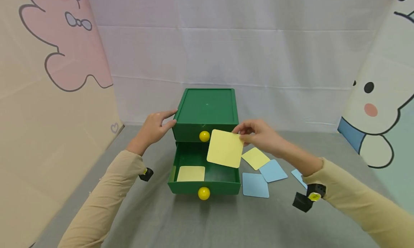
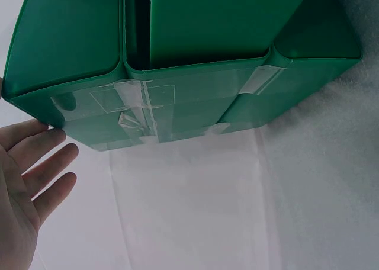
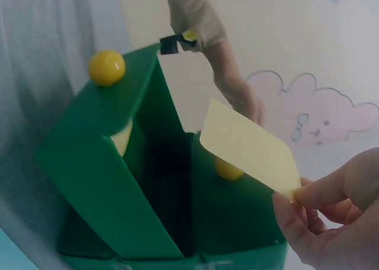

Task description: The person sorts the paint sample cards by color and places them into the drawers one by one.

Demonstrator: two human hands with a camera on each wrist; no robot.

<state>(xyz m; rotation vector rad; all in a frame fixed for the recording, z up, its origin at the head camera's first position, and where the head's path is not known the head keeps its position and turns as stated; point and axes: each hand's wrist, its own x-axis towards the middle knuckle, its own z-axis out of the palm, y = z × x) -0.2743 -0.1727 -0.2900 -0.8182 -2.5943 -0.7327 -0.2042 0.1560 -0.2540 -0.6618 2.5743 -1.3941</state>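
The right hand (image 1: pixel 261 134) is pinching a square yellow card (image 1: pixel 225 149); the straight-fingered left hand (image 1: pixel 154 127) is touching a green plastic drawer cabinet (image 1: pixel 207 106).

Drawer cabinet (image 1: pixel 207 106): green
Knobs (image 1: pixel 204 193): bright yellow
Raised card (image 1: pixel 225 149): plain pale yellow
Drawer card (image 1: pixel 191 173): pale yellow
Loose cards (image 1: pixel 255 185): one yellow, the others light blue
Table cover (image 1: pixel 155 215): grey
Back curtain (image 1: pixel 226 57): whitish
Left panel (image 1: pixel 48 133): cream with a pink, dark-outlined animal (image 1: pixel 74 54)
Right panel (image 1: pixel 402 176): pale green, a white pink-cheeked animal (image 1: pixel 388 93)
Sleeves (image 1: pixel 100 194): beige

Cartoon-printed sheets (image 1: pixel 64 125) and white cloth (image 1: pixel 226 54) suggest a makeshift booth.
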